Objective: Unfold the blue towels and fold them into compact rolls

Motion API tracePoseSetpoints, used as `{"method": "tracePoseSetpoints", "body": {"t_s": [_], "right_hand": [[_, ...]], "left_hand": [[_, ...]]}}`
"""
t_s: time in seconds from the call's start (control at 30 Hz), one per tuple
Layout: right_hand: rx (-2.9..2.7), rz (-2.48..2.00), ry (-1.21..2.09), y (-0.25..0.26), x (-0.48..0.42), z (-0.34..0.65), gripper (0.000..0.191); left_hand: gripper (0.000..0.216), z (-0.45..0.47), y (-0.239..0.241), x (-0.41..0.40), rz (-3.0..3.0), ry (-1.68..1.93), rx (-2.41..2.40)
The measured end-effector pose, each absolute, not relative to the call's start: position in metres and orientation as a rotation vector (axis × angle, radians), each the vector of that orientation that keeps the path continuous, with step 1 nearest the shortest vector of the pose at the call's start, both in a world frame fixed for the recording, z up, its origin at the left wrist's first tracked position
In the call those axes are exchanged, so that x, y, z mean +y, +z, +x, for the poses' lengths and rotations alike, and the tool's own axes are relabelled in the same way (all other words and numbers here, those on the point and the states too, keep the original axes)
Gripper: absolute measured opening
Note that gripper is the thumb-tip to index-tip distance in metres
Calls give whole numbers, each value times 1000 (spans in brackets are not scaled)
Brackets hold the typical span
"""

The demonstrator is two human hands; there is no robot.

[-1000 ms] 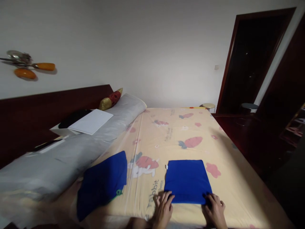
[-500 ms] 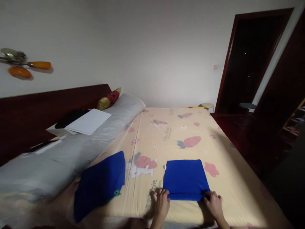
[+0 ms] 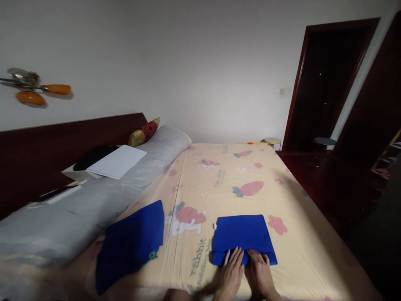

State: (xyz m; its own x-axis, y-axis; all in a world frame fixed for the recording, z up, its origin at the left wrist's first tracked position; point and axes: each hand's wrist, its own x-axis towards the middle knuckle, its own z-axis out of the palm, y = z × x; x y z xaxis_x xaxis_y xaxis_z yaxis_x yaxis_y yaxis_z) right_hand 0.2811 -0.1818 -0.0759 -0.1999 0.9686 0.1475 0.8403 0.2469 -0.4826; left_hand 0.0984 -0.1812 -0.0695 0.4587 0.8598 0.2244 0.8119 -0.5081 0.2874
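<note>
A folded blue cloth [image 3: 242, 232] lies on the bed in front of me, its near edge turned over into a band. A small white tag sticks out at its left side. My left hand [image 3: 232, 267] rests flat on the near band, fingers stretched out. Close beside it, my right hand [image 3: 260, 267] also presses on the band with its fingers laid out. Neither hand grips the fabric. To the left lies a second blue cloth [image 3: 131, 242] with a green cord at its near right corner; no hand touches it.
The bed has a cream sheet [image 3: 219, 196] printed with carrots and rabbits. Along the headboard [image 3: 62, 136] runs a long grey roll [image 3: 94, 205], with a white board [image 3: 119, 161] and a red-gold cushion [image 3: 144, 133] there. Two stools stand by the dark door [image 3: 338, 83].
Both hands have let go of the cloth's near corners and moved inward, now flat on its turned-over edge. The other blue cloth stays where it was.
</note>
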Motion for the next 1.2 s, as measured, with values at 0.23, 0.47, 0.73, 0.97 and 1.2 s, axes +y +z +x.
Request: {"method": "tracePoseSetpoints", "body": {"t_s": [0.23,0.47,0.73,0.97,1.2], "right_hand": [[-1940,-1891,213,-103,-179,338,46],[-2089,-1702,355,-84,-180,290,47],[-2051,-1848,286,-88,-167,307,45],[-1922,-1974,112,-97,-168,334,49],[-2203,-1601,625,-61,-172,285,51]], "left_hand": [[47,39,-72,-179,2373,430,1948],[47,74,-77,-181,2560,585,1793],[45,63,-71,-172,2442,469,1848],[44,40,-86,-179,2281,584,2272],[48,92,-74,-174,2570,639,1661]]}}
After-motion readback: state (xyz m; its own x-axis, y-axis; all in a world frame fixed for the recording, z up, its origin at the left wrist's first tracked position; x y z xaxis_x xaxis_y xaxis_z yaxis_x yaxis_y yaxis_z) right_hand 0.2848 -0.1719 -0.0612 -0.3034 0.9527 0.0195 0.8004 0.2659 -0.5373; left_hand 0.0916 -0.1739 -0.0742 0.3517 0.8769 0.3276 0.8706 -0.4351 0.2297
